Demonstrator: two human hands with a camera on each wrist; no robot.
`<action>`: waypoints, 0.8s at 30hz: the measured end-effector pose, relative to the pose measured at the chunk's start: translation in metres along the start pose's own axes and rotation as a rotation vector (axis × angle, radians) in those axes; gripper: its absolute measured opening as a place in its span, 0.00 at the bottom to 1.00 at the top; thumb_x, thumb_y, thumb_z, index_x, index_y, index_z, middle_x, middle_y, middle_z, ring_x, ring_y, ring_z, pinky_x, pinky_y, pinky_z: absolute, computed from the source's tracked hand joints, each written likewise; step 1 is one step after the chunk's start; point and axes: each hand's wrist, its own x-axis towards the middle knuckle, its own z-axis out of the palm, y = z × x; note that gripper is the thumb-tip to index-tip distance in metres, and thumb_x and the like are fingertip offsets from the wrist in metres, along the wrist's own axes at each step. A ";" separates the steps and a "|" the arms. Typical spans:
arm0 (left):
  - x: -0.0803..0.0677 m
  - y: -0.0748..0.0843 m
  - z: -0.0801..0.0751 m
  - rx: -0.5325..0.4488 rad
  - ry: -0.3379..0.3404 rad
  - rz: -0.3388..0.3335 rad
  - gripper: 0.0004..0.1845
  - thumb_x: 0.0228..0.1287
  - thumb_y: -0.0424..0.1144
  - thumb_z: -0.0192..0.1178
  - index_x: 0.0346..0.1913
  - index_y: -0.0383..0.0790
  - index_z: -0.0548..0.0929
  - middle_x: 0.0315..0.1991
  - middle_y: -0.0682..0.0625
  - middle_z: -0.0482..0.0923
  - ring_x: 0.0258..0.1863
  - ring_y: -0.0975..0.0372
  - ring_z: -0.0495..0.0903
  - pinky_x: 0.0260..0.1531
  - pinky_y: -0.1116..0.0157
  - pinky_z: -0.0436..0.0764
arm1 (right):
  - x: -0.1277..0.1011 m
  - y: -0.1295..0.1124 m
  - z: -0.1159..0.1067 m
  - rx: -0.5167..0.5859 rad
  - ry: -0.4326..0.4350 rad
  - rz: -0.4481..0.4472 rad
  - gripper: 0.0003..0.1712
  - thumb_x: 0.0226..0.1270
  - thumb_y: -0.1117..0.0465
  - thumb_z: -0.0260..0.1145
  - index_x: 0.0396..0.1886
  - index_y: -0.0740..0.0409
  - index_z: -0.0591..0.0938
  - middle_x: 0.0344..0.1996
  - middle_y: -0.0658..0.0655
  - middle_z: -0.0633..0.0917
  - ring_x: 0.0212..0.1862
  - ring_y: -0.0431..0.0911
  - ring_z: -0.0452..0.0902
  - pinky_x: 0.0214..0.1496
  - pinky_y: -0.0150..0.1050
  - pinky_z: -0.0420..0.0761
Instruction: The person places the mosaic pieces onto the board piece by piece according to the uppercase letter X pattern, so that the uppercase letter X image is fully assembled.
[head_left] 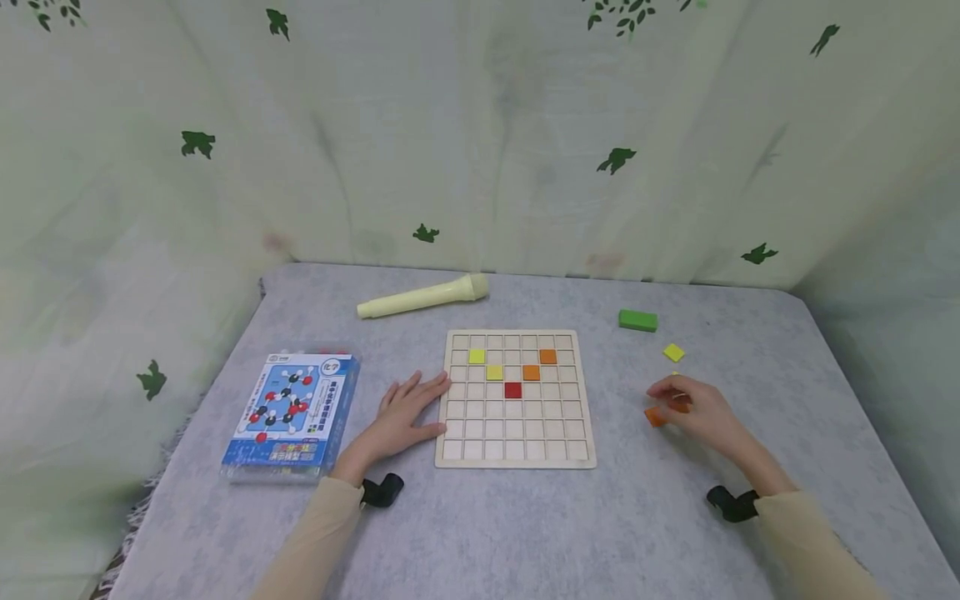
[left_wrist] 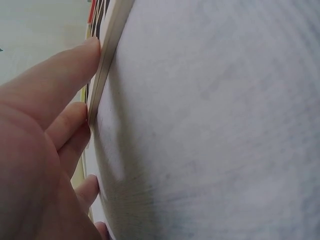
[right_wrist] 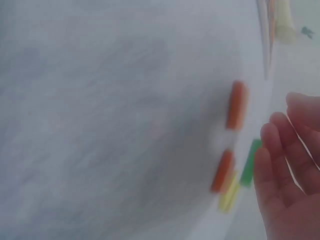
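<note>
A square pale wooden grid board (head_left: 514, 454) lies on the table with two yellow tiles, two orange tiles and a red tile (head_left: 513, 390) in its cells, in a V. My left hand (head_left: 408, 417) touches its left edge with extended fingers; the left wrist view shows the fingertips (left_wrist: 92, 50) along the board's side. My right hand (head_left: 697, 412) hovers above loose orange tiles (head_left: 655, 417) right of the board. In the right wrist view its gently bent fingers (right_wrist: 270, 175) show nothing held, and two orange pieces (right_wrist: 237, 105) lie apart from them.
A yellow tile (head_left: 674, 352) and a green block (head_left: 637, 321) lie beyond my right hand. Behind the board is a pale yellow microphone-shaped object (head_left: 423, 297). At left sits a blue-and-white boxed molecular model set (head_left: 292, 417). A curtain (head_left: 480, 150) hangs along the table's back edge.
</note>
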 end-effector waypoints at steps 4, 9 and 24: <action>-0.001 0.000 0.000 -0.004 0.003 0.005 0.36 0.59 0.50 0.58 0.69 0.47 0.57 0.69 0.52 0.50 0.68 0.50 0.39 0.61 0.48 0.32 | -0.009 0.010 -0.001 -0.052 -0.021 0.007 0.16 0.52 0.72 0.65 0.42 0.58 0.80 0.39 0.53 0.81 0.42 0.49 0.74 0.43 0.47 0.75; -0.002 0.001 0.000 -0.007 0.010 0.014 0.36 0.60 0.49 0.58 0.69 0.46 0.57 0.69 0.52 0.51 0.68 0.50 0.39 0.61 0.47 0.32 | -0.010 0.016 0.004 -0.088 -0.035 -0.002 0.19 0.47 0.75 0.66 0.41 0.57 0.79 0.39 0.52 0.80 0.41 0.48 0.74 0.43 0.46 0.75; -0.001 -0.001 0.001 0.006 0.013 0.012 0.36 0.59 0.50 0.58 0.69 0.47 0.57 0.69 0.53 0.50 0.68 0.51 0.39 0.61 0.48 0.32 | 0.017 -0.016 0.028 -0.126 -0.023 -0.124 0.14 0.49 0.68 0.69 0.38 0.58 0.80 0.35 0.50 0.78 0.36 0.42 0.72 0.36 0.37 0.76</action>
